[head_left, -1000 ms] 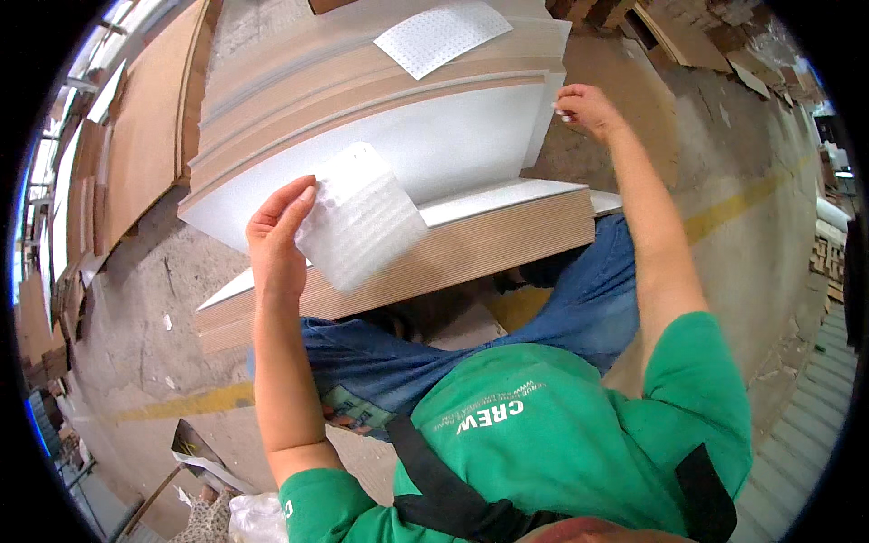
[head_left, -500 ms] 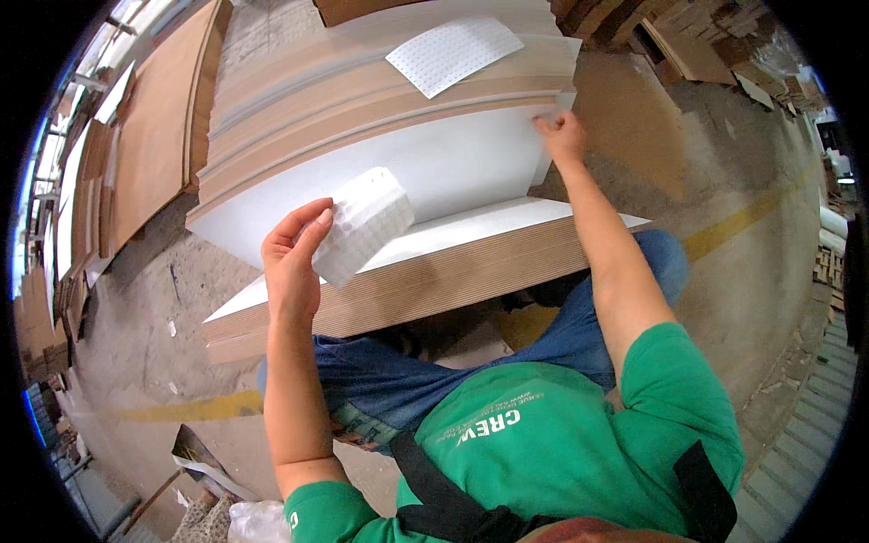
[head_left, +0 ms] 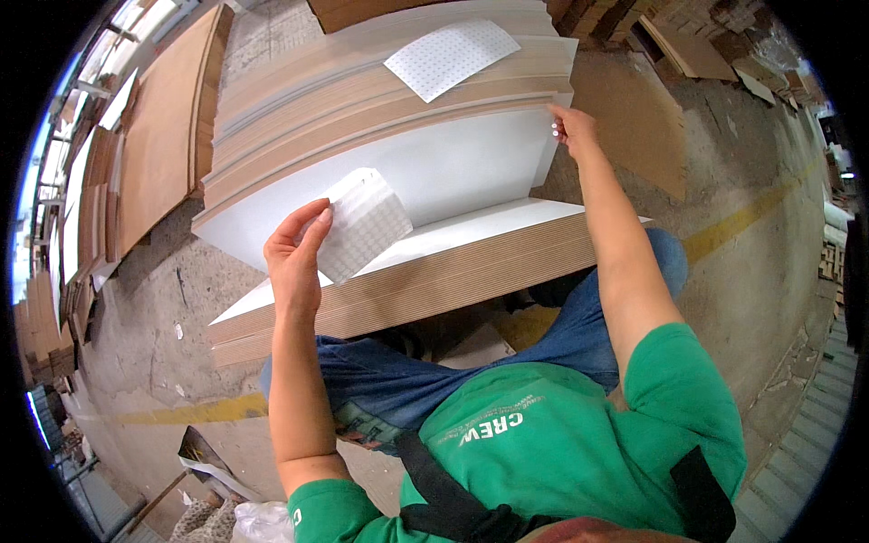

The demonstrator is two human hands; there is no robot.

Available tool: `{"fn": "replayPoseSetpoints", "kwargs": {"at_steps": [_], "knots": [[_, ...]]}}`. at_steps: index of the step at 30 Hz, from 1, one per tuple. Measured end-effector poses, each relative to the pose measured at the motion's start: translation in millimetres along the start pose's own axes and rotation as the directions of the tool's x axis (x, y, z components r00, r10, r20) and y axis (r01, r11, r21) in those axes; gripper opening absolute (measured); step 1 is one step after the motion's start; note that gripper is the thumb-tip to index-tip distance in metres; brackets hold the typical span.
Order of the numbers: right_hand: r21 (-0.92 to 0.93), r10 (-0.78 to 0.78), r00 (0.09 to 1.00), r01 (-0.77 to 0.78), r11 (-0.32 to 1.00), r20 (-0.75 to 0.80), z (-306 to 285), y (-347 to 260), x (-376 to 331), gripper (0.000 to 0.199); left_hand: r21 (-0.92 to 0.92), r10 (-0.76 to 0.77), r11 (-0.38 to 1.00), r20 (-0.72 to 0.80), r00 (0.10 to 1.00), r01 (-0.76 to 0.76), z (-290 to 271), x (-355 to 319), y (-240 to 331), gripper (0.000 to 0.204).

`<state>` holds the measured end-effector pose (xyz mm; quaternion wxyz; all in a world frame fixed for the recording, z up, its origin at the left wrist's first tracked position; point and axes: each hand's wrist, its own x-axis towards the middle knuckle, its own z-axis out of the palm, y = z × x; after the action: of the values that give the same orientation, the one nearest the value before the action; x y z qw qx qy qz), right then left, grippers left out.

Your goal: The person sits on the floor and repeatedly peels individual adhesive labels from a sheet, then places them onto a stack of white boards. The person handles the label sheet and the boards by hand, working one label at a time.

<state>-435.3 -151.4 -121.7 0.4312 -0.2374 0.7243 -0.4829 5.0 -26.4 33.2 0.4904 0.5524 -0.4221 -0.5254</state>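
My left hand pinches a sheet of small clear-and-white stickers between thumb and fingers, over a low stack of boards. That stack has a white top face and brown layered edges, and lies flat just in front of my knees. Behind it, a white-faced board leans back against a row of similar boards. At its upper right corner, my right hand has its fingers curled, with the index fingertip and thumb at the edge. A second white sheet with rows of small dots rests on the leaning boards.
Large brown cardboard sheets lean at the left. A flat brown sheet lies on the floor to the right, near a yellow floor line. Stacked cardboard stands at the far right. Clear plastic lies at the lower left.
My right hand has moved slightly up and right along the white board's edge, to its top corner. The left hand still holds the sticker sheet, now tilted a little differently.
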Motion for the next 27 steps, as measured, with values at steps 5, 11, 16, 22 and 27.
{"fn": "replayPoseSetpoints", "kwargs": {"at_steps": [5, 11, 16, 22, 27], "knots": [[-0.190, 0.218, 0.888, -0.151, 0.970, 0.406, -52.4, -28.8, -23.9, 0.009, -0.066, 0.160, 0.983, -0.174, 0.972, -0.173, -10.5, 0.1, 4.0, 0.018], [-0.318, -0.027, 0.913, 0.169, 0.933, 0.406, -58.1, -43.0, -33.4, 0.016, -0.255, 0.055, 0.961, -0.203, 0.978, -0.107, -13.0, 0.8, 8.7, 0.019], [-0.109, -0.362, 0.893, 0.401, 0.910, 0.268, 18.5, 9.1, -22.1, 0.020, -0.138, 0.071, 0.986, -0.185, 0.980, -0.098, -8.3, 1.8, 4.5, 0.019], [-0.457, -0.647, 0.763, 0.575, 0.679, 0.000, 55.3, 29.3, -23.9, 0.022, -0.125, 0.001, 0.992, -0.206, 0.979, -0.027, -8.9, 4.2, 0.8, 0.022], [-0.649, -0.784, 0.619, 0.611, 0.452, 0.037, 37.8, 36.6, -8.9, 0.025, -0.094, 0.019, 0.995, -0.159, 0.987, -0.034, -4.2, 2.8, 1.1, 0.022]]}}
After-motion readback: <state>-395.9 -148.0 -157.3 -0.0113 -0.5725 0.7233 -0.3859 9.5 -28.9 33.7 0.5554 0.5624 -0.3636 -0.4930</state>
